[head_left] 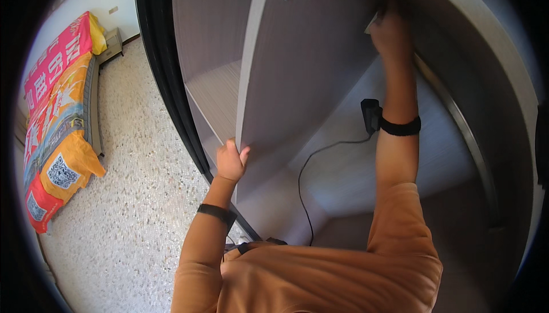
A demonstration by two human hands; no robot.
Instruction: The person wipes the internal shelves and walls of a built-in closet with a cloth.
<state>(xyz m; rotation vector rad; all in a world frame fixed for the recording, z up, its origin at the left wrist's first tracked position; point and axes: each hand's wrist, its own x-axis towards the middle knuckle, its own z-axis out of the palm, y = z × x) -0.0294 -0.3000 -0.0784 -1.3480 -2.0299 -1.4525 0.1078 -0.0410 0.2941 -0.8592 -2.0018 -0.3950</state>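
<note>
I stand at a wardrobe with pale wood-grain boards. My left hand [231, 162] grips the front edge of its upright divider panel [245, 84], thumb on the right face and fingers on the left. Far up in the right compartment, my right hand [392, 37] reaches into deep shadow with its fingers closed. A small pale edge [370, 24] shows beside those fingers; its kind is too dark and blurred to tell. Black bands circle both wrists, and a black box-shaped device [370, 115] sits on the right one, with a thin cable [302, 178] hanging down from it.
Left of the divider is a wooden shelf [217, 92]. A curved metal rail [457, 118] runs along the right. Black door framing [166, 72] borders the speckled floor [137, 198]. A bed-like frame under bright printed sheeting [63, 118] and a small cabinet [110, 47] stand at far left.
</note>
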